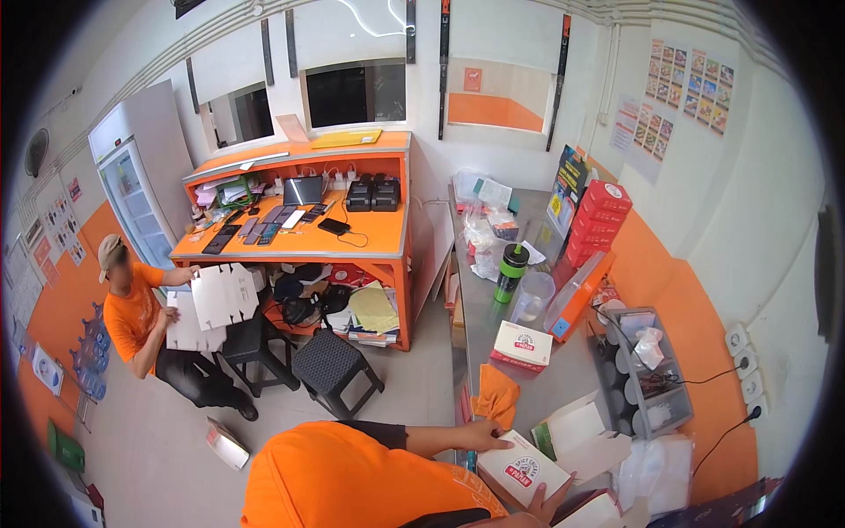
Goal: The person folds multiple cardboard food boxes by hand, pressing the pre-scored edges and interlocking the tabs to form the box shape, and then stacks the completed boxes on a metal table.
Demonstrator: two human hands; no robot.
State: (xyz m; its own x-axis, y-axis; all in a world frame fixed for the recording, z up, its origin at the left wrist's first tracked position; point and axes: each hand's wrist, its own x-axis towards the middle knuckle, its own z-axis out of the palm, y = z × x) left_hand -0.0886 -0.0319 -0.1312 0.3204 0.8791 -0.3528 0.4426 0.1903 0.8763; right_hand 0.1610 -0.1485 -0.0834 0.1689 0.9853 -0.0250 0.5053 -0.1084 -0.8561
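Note:
A closed white cardboard food box (518, 467) with a printed red logo sits low at the counter's near edge. My left hand (485, 436) grips its upper left side, the arm reaching in from the orange shirt. Fingers of my right hand (552, 501) press on the lid and the lower right corner; the rest of that hand is partly hidden. Just beyond lies an unfolded carton (579, 432) with raised flaps and a green side. Another open box (594, 509) shows beside my right hand. An orange cloth (496, 396) rests near my left hand.
The steel counter (561, 369) also carries a closed box (521, 346), a plastic jug (533, 297), a green-black bottle (511, 272), stacked red boxes (597, 221) and a grey organizer (643, 369). Across the floor, a seated co-worker (142, 310) holds flat cardboard (224, 297) near black stools (333, 366).

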